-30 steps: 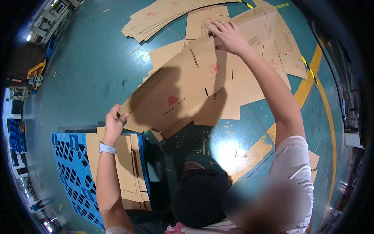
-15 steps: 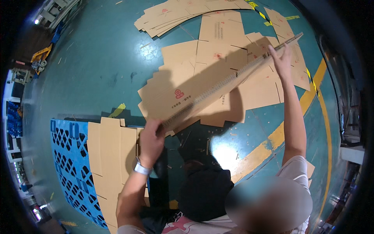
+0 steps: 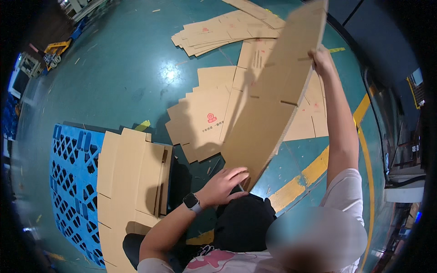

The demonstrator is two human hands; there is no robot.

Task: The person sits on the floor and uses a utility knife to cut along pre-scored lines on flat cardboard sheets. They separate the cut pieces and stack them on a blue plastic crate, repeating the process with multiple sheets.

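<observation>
Cardboard sheet (image 3: 273,98) slants from centre to upper right, gripped by the right hand (image 3: 322,63); the left hand (image 3: 223,187) touches its lower end, grip unclear. A red emblem (image 3: 212,118) and dark writing (image 3: 212,126) mark flat sheets (image 3: 214,91) behind. Blue pallet (image 3: 94,141) sits lower left. Previously edge-on, the sheet shows its broad face.

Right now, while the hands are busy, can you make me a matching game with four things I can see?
Things:
1. pallet
2. watch
3. left hand
4. right hand

Clues:
A. gripping a long edge of the raised cardboard
B. blue and full of holes
C. at that cardboard's near end
D. dark-faced with a pale strap

Pairs: 1-B, 2-D, 3-C, 4-A
</observation>
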